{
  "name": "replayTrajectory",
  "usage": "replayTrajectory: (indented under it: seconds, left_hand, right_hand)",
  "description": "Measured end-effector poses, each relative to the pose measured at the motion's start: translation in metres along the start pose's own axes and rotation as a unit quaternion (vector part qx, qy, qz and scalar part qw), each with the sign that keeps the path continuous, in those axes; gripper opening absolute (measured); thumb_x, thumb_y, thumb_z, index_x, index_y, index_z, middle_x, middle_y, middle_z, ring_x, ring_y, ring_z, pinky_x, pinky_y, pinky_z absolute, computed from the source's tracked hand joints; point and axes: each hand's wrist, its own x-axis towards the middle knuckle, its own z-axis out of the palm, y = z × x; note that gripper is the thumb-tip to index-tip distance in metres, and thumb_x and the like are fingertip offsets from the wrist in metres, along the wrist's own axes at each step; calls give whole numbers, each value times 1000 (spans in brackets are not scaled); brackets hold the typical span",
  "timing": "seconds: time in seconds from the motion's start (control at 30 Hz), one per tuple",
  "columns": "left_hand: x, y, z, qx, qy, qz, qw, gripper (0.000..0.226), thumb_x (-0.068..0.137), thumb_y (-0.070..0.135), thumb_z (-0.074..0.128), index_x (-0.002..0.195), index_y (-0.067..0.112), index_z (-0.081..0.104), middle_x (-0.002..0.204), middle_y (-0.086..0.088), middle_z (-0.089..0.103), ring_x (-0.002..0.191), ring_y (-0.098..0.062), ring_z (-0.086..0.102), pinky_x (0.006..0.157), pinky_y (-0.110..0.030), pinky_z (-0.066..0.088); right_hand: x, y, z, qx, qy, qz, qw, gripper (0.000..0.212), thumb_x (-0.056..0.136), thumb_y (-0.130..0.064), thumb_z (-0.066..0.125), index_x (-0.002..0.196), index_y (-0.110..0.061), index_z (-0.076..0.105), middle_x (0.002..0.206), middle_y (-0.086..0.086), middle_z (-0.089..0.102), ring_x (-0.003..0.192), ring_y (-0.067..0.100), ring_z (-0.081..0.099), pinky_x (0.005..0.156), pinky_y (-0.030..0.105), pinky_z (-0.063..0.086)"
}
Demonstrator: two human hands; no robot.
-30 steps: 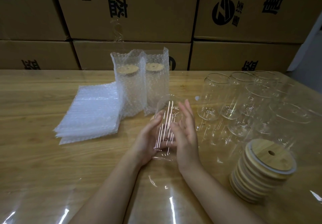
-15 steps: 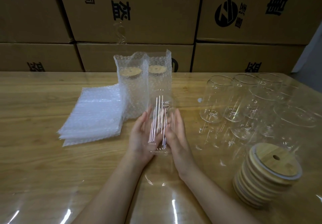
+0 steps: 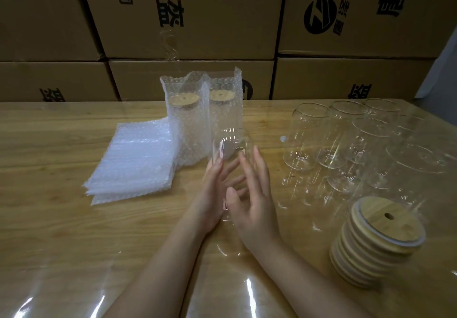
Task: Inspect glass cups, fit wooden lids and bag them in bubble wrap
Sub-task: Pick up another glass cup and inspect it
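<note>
Head view: I saw the glass cup (image 3: 232, 144) pressed between left hand (image 3: 214, 189) and right hand (image 3: 253, 201), both grips wide, fingers straight, just in front of the bagged cups (image 3: 190, 129). My call was: roll it slowly, check rim and wall for chips, keep palm pressure even.

Desk carrying 2 bagged cups (image 3: 188, 129), each w/ 1 lid; 1 bare cup (image 3: 232, 144) sitting apart; approx 6 empty cups (image 3: 309, 139) standing at right, exact no. unclear; 1 lid stack (image 3: 378, 241) and 1 bubble-bag pile (image 3: 133, 164), counts unreadable; 6 cartons (image 3: 217, 16) showing behind.
</note>
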Motion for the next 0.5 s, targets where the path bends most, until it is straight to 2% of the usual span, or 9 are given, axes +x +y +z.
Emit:
replayTrajectory:
  seconds: [0.1,0.2,0.27,0.3,0.37,0.43,0.5]
  left_hand:
    - [0,-3,-3,-35,13,0,999,68,73,47,62,137,28,45,134,-14,56,121,-31,57,97,-43,47]
    - [2,-3,-5,-35,14,6,999,71,78,47,58,138,13,43,121,-19,62,101,-27,66,80,-33,55]
    - [2,-5,-8,-30,8,-4,1000,83,78,53,60,144,10,37,134,-24,53,106,-27,63,83,-33,53]
    - [3,-5,-9,-31,3,0,1000,81,80,52,59,147,12,35,141,-23,47,106,-24,63,83,-32,53]
    - [4,-6,-10,-28,-10,-4,1000,68,85,47,54,146,21,39,146,-17,43,95,-16,67,69,-26,55]
    - [4,-3,-9,-15,-44,-40,998,53,83,50,56,133,32,54,139,-8,55,90,-15,70,62,-27,56]
    - [5,-3,-11,19,-82,-56,995,47,80,57,53,122,38,60,122,-1,67,95,-16,70,68,-30,58]
  right_hand:
    - [1,-1,1,-63,-3,-72,995,48,89,-22,49,137,-16,49,155,12,28,144,31,25,109,54,34]
    - [0,0,3,-106,-30,-125,986,44,88,-15,47,132,-12,57,149,8,40,144,34,24,108,57,32]
    - [-1,0,4,-125,-30,-136,982,42,89,-16,46,129,-13,60,147,6,43,144,34,25,108,57,32]
    - [-1,0,4,-116,-25,-122,985,42,90,-17,45,129,-14,60,148,4,43,145,31,24,109,55,32]
    - [2,-1,2,-64,-17,-62,996,43,92,-22,43,132,-17,56,150,-1,39,146,24,20,114,50,27]
    - [6,0,-2,-1,-19,-1,1000,44,92,-31,41,135,-24,48,153,-6,32,147,17,15,118,41,20]
    - [8,2,-5,59,-9,37,998,46,91,-39,39,137,-31,41,156,-11,25,147,8,14,117,31,20]
